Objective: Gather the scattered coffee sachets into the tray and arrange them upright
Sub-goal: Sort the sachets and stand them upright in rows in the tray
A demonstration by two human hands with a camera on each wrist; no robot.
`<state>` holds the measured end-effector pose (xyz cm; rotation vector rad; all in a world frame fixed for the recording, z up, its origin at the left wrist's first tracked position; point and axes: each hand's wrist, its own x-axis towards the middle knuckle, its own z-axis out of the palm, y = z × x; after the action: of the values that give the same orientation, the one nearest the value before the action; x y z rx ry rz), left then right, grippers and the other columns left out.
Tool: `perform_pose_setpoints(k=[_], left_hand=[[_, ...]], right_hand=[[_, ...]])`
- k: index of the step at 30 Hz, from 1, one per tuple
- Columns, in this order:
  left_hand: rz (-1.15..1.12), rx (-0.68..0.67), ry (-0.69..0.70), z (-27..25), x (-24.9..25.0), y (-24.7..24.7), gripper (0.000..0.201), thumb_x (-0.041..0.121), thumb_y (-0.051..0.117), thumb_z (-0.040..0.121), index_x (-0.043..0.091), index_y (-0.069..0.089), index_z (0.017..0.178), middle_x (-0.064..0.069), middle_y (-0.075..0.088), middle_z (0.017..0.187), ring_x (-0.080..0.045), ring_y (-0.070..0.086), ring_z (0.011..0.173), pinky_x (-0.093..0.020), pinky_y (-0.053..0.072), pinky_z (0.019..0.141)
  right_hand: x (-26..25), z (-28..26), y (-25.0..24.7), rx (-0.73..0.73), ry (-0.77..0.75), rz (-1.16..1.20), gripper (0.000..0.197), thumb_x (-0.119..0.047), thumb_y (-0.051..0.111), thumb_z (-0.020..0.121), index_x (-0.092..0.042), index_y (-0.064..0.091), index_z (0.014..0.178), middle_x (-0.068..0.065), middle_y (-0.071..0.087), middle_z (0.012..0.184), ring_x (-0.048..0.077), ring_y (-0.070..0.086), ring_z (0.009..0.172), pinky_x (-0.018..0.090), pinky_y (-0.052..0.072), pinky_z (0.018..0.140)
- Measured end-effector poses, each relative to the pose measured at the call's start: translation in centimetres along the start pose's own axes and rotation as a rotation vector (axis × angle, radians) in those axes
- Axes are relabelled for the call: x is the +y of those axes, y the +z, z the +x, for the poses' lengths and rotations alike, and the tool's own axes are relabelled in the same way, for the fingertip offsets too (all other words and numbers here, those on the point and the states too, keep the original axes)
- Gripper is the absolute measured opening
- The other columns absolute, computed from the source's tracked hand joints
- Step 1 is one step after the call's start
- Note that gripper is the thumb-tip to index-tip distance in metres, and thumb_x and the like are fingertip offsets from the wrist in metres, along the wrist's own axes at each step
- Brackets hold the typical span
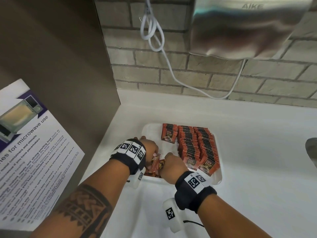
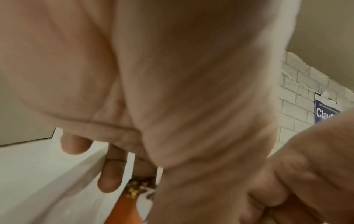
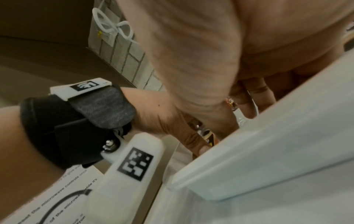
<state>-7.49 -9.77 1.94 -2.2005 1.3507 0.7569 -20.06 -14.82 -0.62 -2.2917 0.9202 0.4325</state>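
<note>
Both your hands are down in the near left part of the white tray (image 1: 216,178), which sits on the white counter (image 1: 257,152) below the brick wall (image 1: 223,78). Your left hand (image 1: 148,148) curls its fingers (image 2: 112,171) over a loose bunch of orange coffee sachets (image 1: 155,166) lying jumbled and flat there; the left wrist view shows one orange sachet (image 2: 127,207) between its fingers and thumb. Your right hand (image 1: 172,167) reaches into the same bunch from the right, with fingers bent down onto the sachets; the right wrist view shows its fingers (image 3: 247,104) close together at the packets, but whether they pinch one you cannot tell from these views.

To the right in the tray, two long rows of sachets (image 1: 197,146) stand upright and packed close, running from near to far. A shorter upright group (image 1: 169,133) stands at the far end, left of those rows.

A microwave notice (image 1: 30,152) lies at the left on a brown surface. A steel hand dryer (image 1: 248,26) hangs on the wall at the far right, its white cable (image 1: 154,31) looped to its left.
</note>
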Motion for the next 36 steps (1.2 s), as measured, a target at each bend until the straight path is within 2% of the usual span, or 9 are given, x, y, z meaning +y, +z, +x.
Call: perform_pose_setpoints(k=[6,11,17,22,25,27,30,34,36], left_hand=[[-0.058,0.037,0.062,-0.6,-0.5,-0.6,0.051,0.031,0.085,0.075,0.016,0.064,0.119,-0.002,0.063,0.118,-0.024,0.059,0.106,-0.035,0.043,0.082],[-0.151,0.059,0.097,-1.5,-1.4,-1.4,0.049,0.031,0.088,0.071,0.012,0.068,0.112,-0.004,0.068,0.107,-0.024,0.064,0.095,-0.031,0.049,0.075],[-0.236,0.089,0.115,-2.5,-2.0,-2.5,0.046,0.022,0.086,0.075,0.005,0.068,0.113,-0.008,0.068,0.104,-0.019,0.058,0.083,-0.023,0.044,0.06],[-0.283,0.121,0.105,-3.4,-2.5,-3.1,0.05,0.026,0.085,0.076,0.008,0.066,0.118,-0.006,0.069,0.115,-0.017,0.057,0.087,-0.024,0.042,0.071],[-0.341,0.129,0.094,-3.9,-3.3,-3.4,0.042,0.026,0.086,0.076,0.007,0.07,0.11,-0.008,0.074,0.105,-0.02,0.063,0.082,-0.024,0.047,0.063],[-0.382,0.158,0.074,-4.4,-4.0,-3.6,0.037,0.028,0.086,0.076,0.007,0.071,0.102,-0.007,0.074,0.097,-0.024,0.067,0.083,-0.029,0.051,0.069],[-0.539,0.212,0.068,-5.2,-5.3,-3.5,0.022,0.027,0.085,0.077,0.016,0.067,0.084,-0.001,0.07,0.083,-0.021,0.064,0.076,-0.027,0.048,0.066],[-1.001,0.273,0.127,-5.9,-5.2,-2.9,0.014,0.016,0.081,0.082,0.018,0.071,0.091,-0.004,0.076,0.091,-0.022,0.074,0.082,-0.033,0.061,0.07],[-1.233,0.27,0.165,-5.8,-3.9,-2.7,0.011,0.013,0.076,0.088,0.018,0.071,0.096,-0.001,0.076,0.092,-0.017,0.074,0.081,-0.029,0.059,0.069]], right_hand=[[0.3,0.0,0.0,0.051,-0.005,0.088,0.052,-0.019,0.068,0.089,-0.007,0.047,0.135,0.011,0.061,0.127,0.027,0.06,0.115,0.03,0.052,0.087],[0.5,-0.3,-0.3,0.055,-0.02,0.127,0.046,-0.021,0.069,0.087,-0.011,0.053,0.129,0.008,0.067,0.116,0.024,0.064,0.107,0.03,0.054,0.086],[0.5,-0.9,-0.6,0.017,-0.051,0.105,0.048,-0.034,0.069,0.09,-0.012,0.055,0.131,0.005,0.064,0.125,0.021,0.06,0.113,0.024,0.039,0.077],[0.6,-1.0,-0.7,-0.01,-0.059,0.062,0.055,-0.041,0.071,0.088,-0.011,0.054,0.131,0.007,0.062,0.128,0.023,0.059,0.114,0.028,0.049,0.088],[0.7,-1.1,-0.7,-0.024,-0.073,0.047,0.056,-0.042,0.07,0.089,-0.011,0.053,0.132,0.007,0.062,0.126,0.023,0.059,0.114,0.029,0.05,0.091],[0.7,-1.1,-0.7,-0.028,-0.089,0.075,0.056,-0.043,0.07,0.088,-0.013,0.054,0.132,0.005,0.065,0.122,0.021,0.06,0.111,0.029,0.05,0.088],[0.9,-1.9,-1.6,-0.04,-0.136,0.208,0.053,-0.041,0.072,0.086,-0.019,0.053,0.131,-0.002,0.07,0.111,0.015,0.064,0.099,0.026,0.049,0.076],[1.5,-3.0,-3.6,-0.074,-0.239,0.618,0.039,-0.021,0.072,0.089,-0.017,0.054,0.124,0.003,0.069,0.108,0.022,0.07,0.096,0.037,0.057,0.079],[1.8,-3.7,-4.9,-0.083,-0.257,0.797,0.03,-0.013,0.068,0.092,-0.017,0.055,0.118,0.01,0.069,0.114,0.02,0.072,0.098,0.033,0.06,0.077]])
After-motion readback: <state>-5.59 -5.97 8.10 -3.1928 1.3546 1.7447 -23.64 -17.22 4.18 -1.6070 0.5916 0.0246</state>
